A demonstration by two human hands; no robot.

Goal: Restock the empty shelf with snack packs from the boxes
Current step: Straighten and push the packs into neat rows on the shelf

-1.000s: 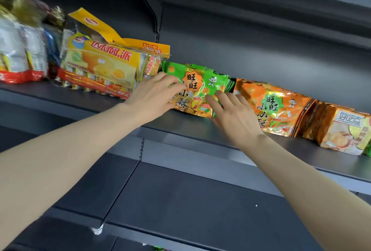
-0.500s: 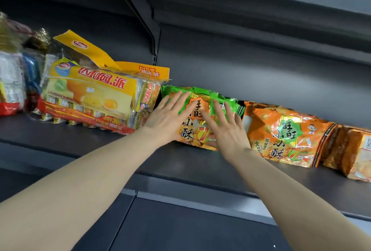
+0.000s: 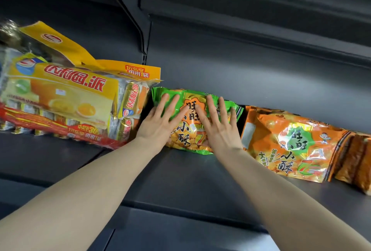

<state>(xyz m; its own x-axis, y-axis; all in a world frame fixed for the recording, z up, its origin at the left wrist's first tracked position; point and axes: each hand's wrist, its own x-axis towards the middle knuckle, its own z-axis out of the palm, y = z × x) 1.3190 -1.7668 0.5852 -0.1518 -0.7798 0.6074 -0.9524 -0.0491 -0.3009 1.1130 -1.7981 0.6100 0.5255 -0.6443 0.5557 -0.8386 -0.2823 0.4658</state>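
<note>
a: at the back of the shelf (image 3: 180, 180), between the yellow cake pack (image 3: 60, 94) and the orange pack (image 3: 289, 146), stands the green snack pack (image 3: 187, 140), leaning toward the back panel (image 3: 241, 66). what's different from a second ago?

b: the hands. a second ago the left hand (image 3: 158, 128) was curled over the pack's left part and the right hand (image 3: 218, 130) lay low on its right part. now both lie flat on its face, fingers straight and spread. they grip nothing and only press.

a: so it's been let go?

b: it's pushed rather than held, i'd say. its bottom edge sits on the shelf and carries it. it looks set further in toward the rear edge, but the camera has come closer too, so i can't tell how far it really moved.

a: is it touching its neighbours?

b: its left edge is just beside the cake pack, perhaps touching. on the right a dark gap shows before the orange pack.

a: and what does that mean for the job?

b: i judge this pack is all but placed, and the press is a last squaring-up. the boxes aren't in view, so fetching the next pack would mean turning away from the shelf.
</note>
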